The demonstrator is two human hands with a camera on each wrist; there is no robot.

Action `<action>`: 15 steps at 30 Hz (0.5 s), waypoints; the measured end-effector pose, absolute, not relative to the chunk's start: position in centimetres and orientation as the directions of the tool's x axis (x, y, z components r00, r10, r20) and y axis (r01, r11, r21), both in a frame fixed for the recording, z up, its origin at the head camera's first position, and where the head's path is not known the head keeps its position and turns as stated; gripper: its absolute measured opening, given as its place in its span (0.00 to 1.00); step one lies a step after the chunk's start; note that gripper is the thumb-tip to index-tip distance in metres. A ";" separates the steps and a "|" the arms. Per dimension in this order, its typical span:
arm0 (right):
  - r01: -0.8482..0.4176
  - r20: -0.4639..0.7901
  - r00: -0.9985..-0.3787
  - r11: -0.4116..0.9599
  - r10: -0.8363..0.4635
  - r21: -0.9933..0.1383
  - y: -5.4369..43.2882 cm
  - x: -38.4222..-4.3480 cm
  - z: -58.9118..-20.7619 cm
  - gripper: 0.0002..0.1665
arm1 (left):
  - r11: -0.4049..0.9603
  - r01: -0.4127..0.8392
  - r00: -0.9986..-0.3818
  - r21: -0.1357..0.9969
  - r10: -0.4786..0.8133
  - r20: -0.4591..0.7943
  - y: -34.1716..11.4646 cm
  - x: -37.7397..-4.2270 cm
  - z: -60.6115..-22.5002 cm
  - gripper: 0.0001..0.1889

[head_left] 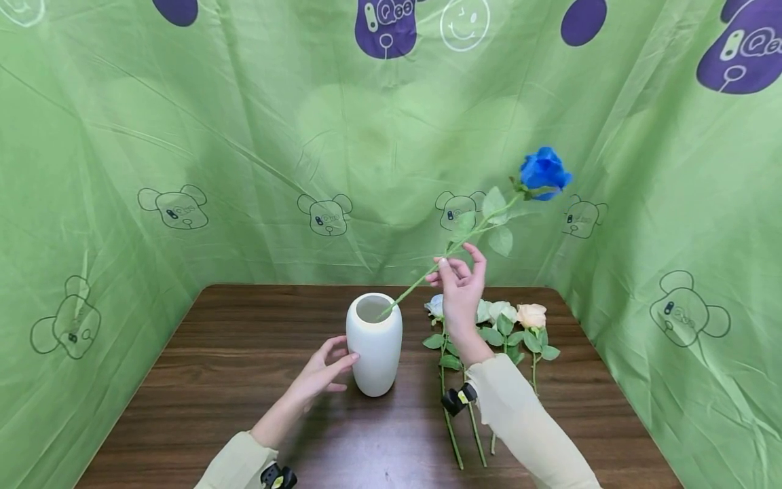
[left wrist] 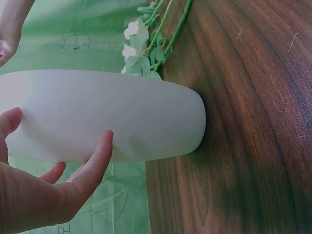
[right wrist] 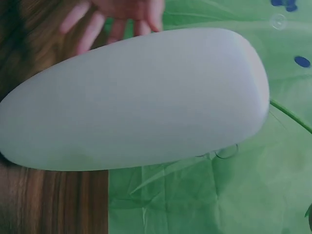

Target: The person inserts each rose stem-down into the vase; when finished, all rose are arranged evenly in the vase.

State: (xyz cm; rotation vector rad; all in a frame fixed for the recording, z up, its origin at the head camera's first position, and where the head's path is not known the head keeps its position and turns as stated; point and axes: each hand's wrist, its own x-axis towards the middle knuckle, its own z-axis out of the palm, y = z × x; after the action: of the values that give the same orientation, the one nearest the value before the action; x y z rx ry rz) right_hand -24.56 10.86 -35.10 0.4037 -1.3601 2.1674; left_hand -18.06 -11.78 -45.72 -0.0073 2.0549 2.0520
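A white vase (head_left: 375,353) stands upright on the table, its round mouth facing up. My left hand (head_left: 324,367) is at the vase's left side, fingers spread and loosely bent, fingertips right at its wall; in the left wrist view this hand (left wrist: 58,190) lies along the pale side. Above and to the right of the vase, my right hand (head_left: 461,285) pinches the green stem of a blue rose (head_left: 545,173) between thumb and fingers. The rose slants, bloom up to the right, and its stem's lower end is inside the vase mouth.
Several more roses lie on the brown wooden table (head_left: 244,339) right of the vase, partly hidden by my right arm: a pale blue rose (head_left: 435,307), white roses (head_left: 502,312) and a peach rose (head_left: 531,315). A green printed curtain (head_left: 256,251) surrounds the table's back and sides.
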 end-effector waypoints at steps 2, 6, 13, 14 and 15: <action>-0.590 0.554 -0.807 -0.280 0.202 -0.757 10.3 -24.4 -35.4 0.26 | 0.016 -0.171 -0.972 0.985 0.161 -0.171 -11.8 -18.1 -45.7 0.31; -0.596 0.603 -0.798 -0.124 -0.023 -0.793 8.9 -23.2 -35.3 0.25 | 0.014 -0.173 -0.972 0.985 0.161 -0.173 -11.8 -18.0 -45.7 0.31; -0.742 0.665 -0.663 0.186 -0.344 -0.644 7.3 -22.7 -36.4 0.21 | 0.021 -0.171 -0.966 0.985 0.193 -0.172 -11.9 -18.0 -45.5 0.32; -0.756 0.662 -0.649 0.223 -0.376 -0.615 7.2 -22.8 -36.8 0.20 | 0.021 -0.171 -0.965 0.985 0.199 -0.172 -12.0 -18.0 -45.4 0.32; -0.769 0.658 -0.637 0.265 -0.401 -0.583 7.1 -23.0 -37.1 0.19 | 0.020 -0.172 -0.964 0.985 0.204 -0.172 -12.0 -18.0 -45.4 0.32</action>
State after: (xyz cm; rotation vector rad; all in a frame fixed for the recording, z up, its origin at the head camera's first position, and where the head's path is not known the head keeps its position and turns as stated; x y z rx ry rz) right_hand -23.00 7.12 -37.10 1.0638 -2.1626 1.3268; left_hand -18.02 -11.98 -45.36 0.0334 2.0328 2.0289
